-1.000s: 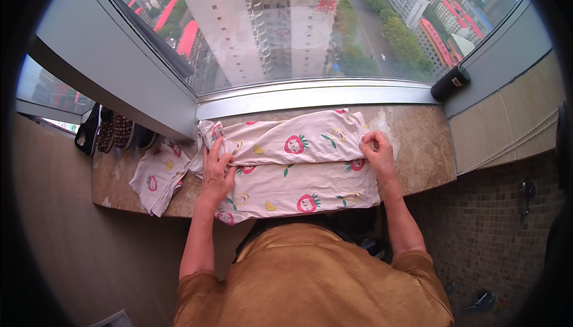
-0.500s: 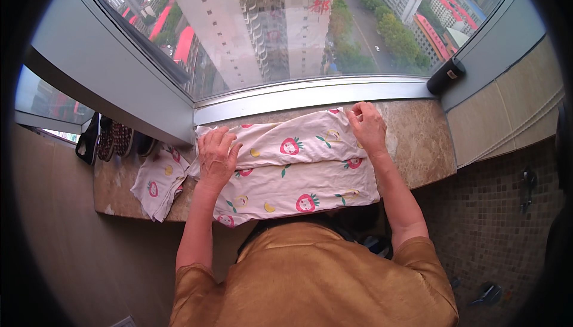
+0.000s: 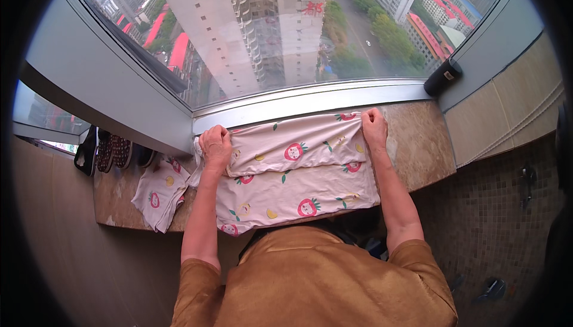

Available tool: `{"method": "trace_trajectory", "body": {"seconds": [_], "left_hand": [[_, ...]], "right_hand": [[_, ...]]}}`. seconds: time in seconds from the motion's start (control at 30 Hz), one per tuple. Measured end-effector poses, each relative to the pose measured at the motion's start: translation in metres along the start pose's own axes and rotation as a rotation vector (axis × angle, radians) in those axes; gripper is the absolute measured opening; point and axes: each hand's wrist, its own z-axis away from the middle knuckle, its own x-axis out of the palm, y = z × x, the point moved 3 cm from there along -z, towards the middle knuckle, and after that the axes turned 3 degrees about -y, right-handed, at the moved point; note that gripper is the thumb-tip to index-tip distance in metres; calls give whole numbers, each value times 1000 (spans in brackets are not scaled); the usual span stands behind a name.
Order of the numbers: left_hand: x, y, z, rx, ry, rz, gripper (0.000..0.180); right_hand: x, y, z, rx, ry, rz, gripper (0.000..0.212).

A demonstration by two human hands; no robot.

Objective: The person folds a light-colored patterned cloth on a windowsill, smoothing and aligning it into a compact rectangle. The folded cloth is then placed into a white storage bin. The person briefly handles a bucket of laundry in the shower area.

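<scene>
My left hand (image 3: 216, 147) is closed on the far-left end of the cloth (image 3: 271, 191), my right hand (image 3: 374, 130) pinches its far-right corner; it lies on the sill (image 3: 416, 142) bodyward, long axis left to right.

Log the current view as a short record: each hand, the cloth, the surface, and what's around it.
Left hand: closed on the far left part of the printed cloth
Right hand: closed at its far right corner
Cloth state: laid out, a fold edge running across it
Surface: brown stone ledge
Left side: smaller printed cloth, shoes
Far right: black cylinder
</scene>
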Motion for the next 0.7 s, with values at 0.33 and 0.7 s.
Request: {"method": "trace_trajectory", "body": {"seconds": [0.33,0.7], "left_hand": [[-6,49,6,249,171,-143,26],[-1,47,-5,244,-160,-8,21]], "right_hand": [[0,-31,3,-327,-97,-115,17],[20,-46,-17,-611,-498,240,28]]}}
